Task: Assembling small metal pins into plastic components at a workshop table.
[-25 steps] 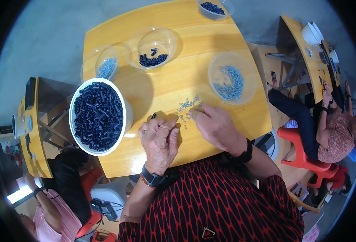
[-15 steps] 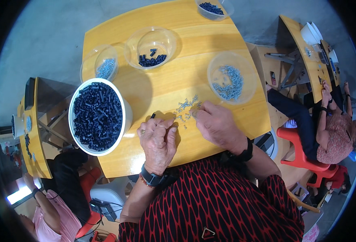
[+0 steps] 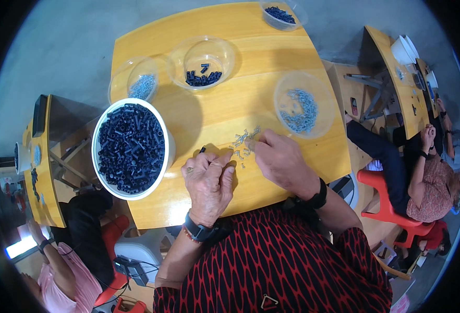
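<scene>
My left hand is closed low over the table, its fingers curled. The end of a short black plastic tube sticks out past its fingertips, seemingly held there. Its index finger reaches toward a loose scatter of small silver screws on the wood. On the other side of that scatter is my right hand, its thumb and fingers pinched together at the screws. Whatever lies between those fingertips is too small to make out.
A white bucket full of black tubes stands left on the table. Beyond are clear tubs of black tubes and silver screws; another screw tub sits right, another tub far back. Co-workers sit at both sides.
The view has shifted slightly, so the table and tubs sit a little farther right. Both my hands keep nearly the same pose at the screws. The right-side co-worker's hand has drawn off the table.
</scene>
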Demonstrator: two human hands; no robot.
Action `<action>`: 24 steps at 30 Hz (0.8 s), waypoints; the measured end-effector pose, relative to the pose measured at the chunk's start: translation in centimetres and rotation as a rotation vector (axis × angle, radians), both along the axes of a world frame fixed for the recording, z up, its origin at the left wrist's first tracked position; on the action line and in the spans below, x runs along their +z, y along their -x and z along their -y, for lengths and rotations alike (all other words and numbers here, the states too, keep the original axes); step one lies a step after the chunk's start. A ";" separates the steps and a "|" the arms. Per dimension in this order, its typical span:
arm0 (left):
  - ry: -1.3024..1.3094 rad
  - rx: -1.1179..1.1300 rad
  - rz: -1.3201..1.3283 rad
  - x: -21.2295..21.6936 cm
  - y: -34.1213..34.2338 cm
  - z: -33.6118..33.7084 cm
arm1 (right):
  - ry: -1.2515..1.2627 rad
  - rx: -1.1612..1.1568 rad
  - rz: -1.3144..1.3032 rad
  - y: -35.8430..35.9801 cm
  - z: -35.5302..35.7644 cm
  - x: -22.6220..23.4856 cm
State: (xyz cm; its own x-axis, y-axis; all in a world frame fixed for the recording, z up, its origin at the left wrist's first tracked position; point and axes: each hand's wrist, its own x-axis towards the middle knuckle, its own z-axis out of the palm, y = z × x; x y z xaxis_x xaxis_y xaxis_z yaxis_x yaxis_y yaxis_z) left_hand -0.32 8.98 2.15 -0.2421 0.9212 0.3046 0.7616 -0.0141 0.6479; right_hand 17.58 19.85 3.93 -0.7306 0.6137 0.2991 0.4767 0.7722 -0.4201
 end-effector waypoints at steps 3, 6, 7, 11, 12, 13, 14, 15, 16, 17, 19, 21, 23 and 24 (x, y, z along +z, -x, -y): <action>-0.003 -0.002 0.009 -0.1 0.1 0.1 | 0.093 -0.027 -0.097 -0.3 -0.1 -0.3; -0.006 -0.002 0.021 -0.1 0.1 0.1 | 0.180 -0.072 -0.144 -0.4 -0.4 -0.1; -0.006 0.000 0.020 0.0 0.1 0.1 | 0.164 -0.048 -0.109 -0.3 -0.4 0.3; 0.009 -0.003 0.024 0.1 0.1 0.0 | 0.098 0.000 -0.031 0.0 -0.2 0.6; 0.009 -0.002 0.023 0.2 0.1 0.0 | 0.098 0.001 -0.032 -0.1 -0.3 0.4; -0.001 -0.006 0.025 0.3 0.0 -0.1 | 0.108 -0.007 -0.070 -0.2 -0.5 0.0; -0.009 -0.009 0.026 0.2 0.1 -0.1 | 0.121 -0.013 -0.109 -0.2 -0.5 -0.3; -0.009 -0.006 0.025 0.1 0.1 0.0 | 0.122 -0.010 -0.109 -0.1 -0.7 -0.3; -0.011 -0.003 0.017 0.0 0.2 0.0 | 0.132 -0.024 -0.118 0.0 -1.0 -0.3; -0.014 -0.005 0.013 -0.1 0.2 0.0 | 0.141 -0.043 -0.124 0.1 -1.1 -0.1; -0.021 -0.008 0.024 -0.1 0.1 0.0 | 0.141 -0.044 -0.096 0.6 -1.0 0.6; -0.027 -0.005 0.029 -0.1 0.2 0.0 | 0.141 -0.037 -0.074 1.1 -1.0 0.8; -0.023 -0.004 0.028 -0.2 0.2 0.1 | 0.104 -0.023 0.006 1.4 -1.1 0.7; -0.024 -0.002 0.027 -0.2 0.2 0.1 | 0.103 -0.021 0.006 1.5 -1.1 0.5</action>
State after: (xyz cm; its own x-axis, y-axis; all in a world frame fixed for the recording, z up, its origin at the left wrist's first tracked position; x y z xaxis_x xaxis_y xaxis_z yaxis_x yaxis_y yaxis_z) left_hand -0.50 8.93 1.96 -0.2487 0.9141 0.3201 0.7437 -0.0314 0.6677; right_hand 16.11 20.95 4.43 -0.7187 0.6564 0.2297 0.4952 0.7149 -0.4935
